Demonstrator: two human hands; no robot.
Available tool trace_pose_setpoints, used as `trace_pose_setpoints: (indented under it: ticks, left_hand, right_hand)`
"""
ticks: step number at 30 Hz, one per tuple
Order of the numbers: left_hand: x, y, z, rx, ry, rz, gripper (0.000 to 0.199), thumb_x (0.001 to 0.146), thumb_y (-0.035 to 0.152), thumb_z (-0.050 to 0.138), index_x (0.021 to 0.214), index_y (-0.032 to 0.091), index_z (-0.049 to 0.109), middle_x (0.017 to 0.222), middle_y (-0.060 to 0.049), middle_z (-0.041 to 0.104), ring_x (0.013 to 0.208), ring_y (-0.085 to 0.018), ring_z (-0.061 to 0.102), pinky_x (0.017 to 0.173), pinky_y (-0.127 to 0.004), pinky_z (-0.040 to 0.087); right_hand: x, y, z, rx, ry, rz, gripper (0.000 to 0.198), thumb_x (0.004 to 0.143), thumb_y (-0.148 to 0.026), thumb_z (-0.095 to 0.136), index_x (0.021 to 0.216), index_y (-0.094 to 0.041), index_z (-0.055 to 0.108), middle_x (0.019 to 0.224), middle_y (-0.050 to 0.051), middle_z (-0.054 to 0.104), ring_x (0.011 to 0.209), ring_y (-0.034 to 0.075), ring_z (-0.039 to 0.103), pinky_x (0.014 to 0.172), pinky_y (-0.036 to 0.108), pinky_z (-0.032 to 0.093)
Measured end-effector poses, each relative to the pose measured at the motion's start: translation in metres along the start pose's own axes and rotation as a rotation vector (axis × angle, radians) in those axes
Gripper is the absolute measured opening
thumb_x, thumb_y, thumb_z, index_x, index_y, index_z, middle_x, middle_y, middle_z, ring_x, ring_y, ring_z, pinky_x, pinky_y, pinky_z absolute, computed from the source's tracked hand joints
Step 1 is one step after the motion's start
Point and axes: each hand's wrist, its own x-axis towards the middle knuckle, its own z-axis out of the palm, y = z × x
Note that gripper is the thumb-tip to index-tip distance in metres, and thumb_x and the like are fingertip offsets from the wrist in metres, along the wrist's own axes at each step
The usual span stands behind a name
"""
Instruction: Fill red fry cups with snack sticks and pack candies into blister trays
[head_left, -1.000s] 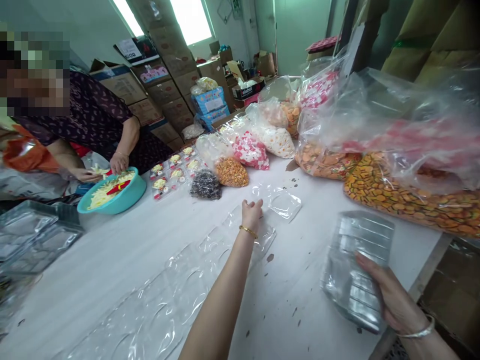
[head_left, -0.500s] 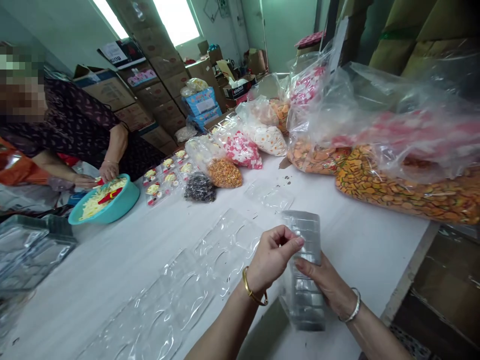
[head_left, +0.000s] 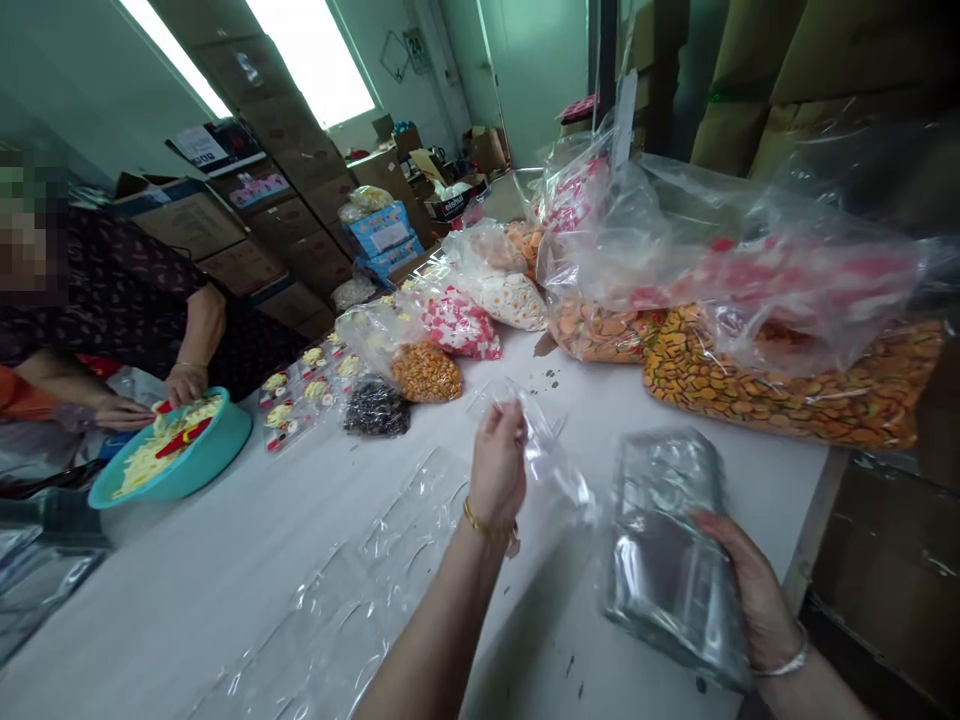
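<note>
Pinched in the fingers of my left hand (head_left: 498, 465) is a single clear plastic tray (head_left: 556, 462), blurred by motion and held above the white table (head_left: 517, 630). My right hand (head_left: 754, 595) grips the side of a thick stack of the same clear trays (head_left: 667, 555), tilted at the right. A row of clear trays with round hollows (head_left: 352, 600) lies on the table left of my left forearm.
Across the table a co-worker (head_left: 142, 290) has both hands at a turquoise basin (head_left: 217, 450) of pale yellow pieces. Bags of small colourful pieces (head_left: 461, 320) line the far side, with a large orange-filled bag (head_left: 772, 380) at right. Filled trays (head_left: 289, 405) sit near the basin.
My hands have moved apart. A single tray has come off the stack in my left hand, which moved left; the stack in my right hand shifted right and turned its broad face up.
</note>
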Motion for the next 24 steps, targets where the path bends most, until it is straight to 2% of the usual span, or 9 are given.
trace_pose_setpoints:
  ticks: [2,4,8,11,15,17,21,22,24]
  left_hand:
    - [0.046,0.0,0.003,-0.095,0.052,0.053,0.016,0.078,0.026,0.064,0.081,0.018,0.051,0.084,0.0,0.056,0.073,-0.009,0.054,0.068,-0.022,0.044]
    - [0.09,-0.008,0.009,-0.158,0.097,0.025,0.009,0.083,0.024,0.056,0.088,0.021,0.049,0.094,-0.001,0.058,0.077,-0.012,0.058,0.072,-0.027,0.047]
    - [0.144,-0.039,0.019,-0.127,0.253,-0.09,0.003,0.09,0.023,0.042,0.091,0.022,0.044,0.088,0.0,0.054,0.067,-0.011,0.059,0.068,-0.029,0.05]
    - [0.147,-0.054,0.011,-0.066,0.306,-0.221,0.009,0.092,0.028,0.038,0.095,0.021,0.042,0.086,-0.002,0.052,0.066,-0.014,0.062,0.064,-0.033,0.053]
    - [0.127,-0.05,-0.016,0.055,0.149,-0.298,0.018,0.091,0.028,0.039,0.107,0.02,0.037,0.093,-0.006,0.055,0.067,-0.02,0.067,0.062,-0.037,0.055]
    - [0.117,-0.042,-0.028,0.167,0.117,-0.312,0.034,0.089,0.027,0.046,0.119,0.021,0.031,0.097,-0.007,0.055,0.065,-0.02,0.068,0.063,-0.038,0.056]
    - [0.109,-0.034,-0.042,0.549,0.161,-0.279,0.082,0.078,0.03,0.064,0.139,0.024,0.009,0.094,-0.007,0.06,0.057,-0.019,0.065,0.063,-0.036,0.052]
    - [0.108,-0.034,-0.044,0.652,0.173,-0.247,0.087,0.075,0.03,0.068,0.14,0.023,0.011,0.09,-0.007,0.061,0.058,-0.019,0.065,0.064,-0.035,0.051]
    - [0.108,-0.036,-0.045,0.801,0.198,-0.118,0.083,0.068,0.028,0.074,0.137,0.02,0.029,0.082,-0.006,0.063,0.07,-0.022,0.065,0.07,-0.033,0.048]
  right_hand:
    - [0.001,-0.005,-0.014,0.123,0.071,0.102,0.024,0.055,-0.036,0.083,0.072,-0.023,0.072,0.068,-0.003,0.072,0.059,0.016,0.066,0.057,0.023,0.057]
    - [-0.001,-0.007,-0.022,0.204,0.129,0.176,0.028,0.049,-0.03,0.087,0.073,-0.023,0.072,0.07,-0.004,0.072,0.061,0.015,0.067,0.059,0.02,0.056]
    - [-0.005,-0.006,-0.026,0.189,0.188,0.229,0.032,0.044,-0.03,0.089,0.07,-0.022,0.073,0.07,-0.003,0.073,0.062,0.016,0.067,0.057,0.02,0.057]
    - [-0.005,-0.004,-0.027,0.154,0.21,0.256,0.034,0.04,-0.034,0.09,0.068,-0.022,0.074,0.07,-0.002,0.073,0.062,0.018,0.067,0.055,0.022,0.057]
    - [-0.005,-0.003,-0.03,0.076,0.172,0.317,0.037,0.038,-0.036,0.09,0.067,-0.022,0.073,0.07,-0.001,0.072,0.064,0.019,0.066,0.056,0.023,0.057]
    - [-0.007,-0.003,-0.026,0.016,0.165,0.309,0.036,0.043,-0.038,0.089,0.071,-0.021,0.072,0.075,0.0,0.073,0.069,0.019,0.067,0.06,0.023,0.057]
    - [-0.019,-0.006,-0.006,-0.091,0.09,0.287,0.045,0.051,-0.046,0.085,0.084,-0.018,0.07,0.081,0.005,0.073,0.072,0.024,0.068,0.064,0.032,0.058]
    - [-0.023,-0.007,-0.001,-0.12,0.053,0.274,0.048,0.052,-0.047,0.084,0.086,-0.018,0.069,0.081,0.006,0.073,0.07,0.026,0.068,0.064,0.035,0.057]
    - [-0.032,-0.009,0.007,-0.162,0.015,0.214,0.049,0.055,-0.049,0.082,0.09,-0.018,0.068,0.085,0.008,0.072,0.073,0.028,0.068,0.066,0.038,0.057]
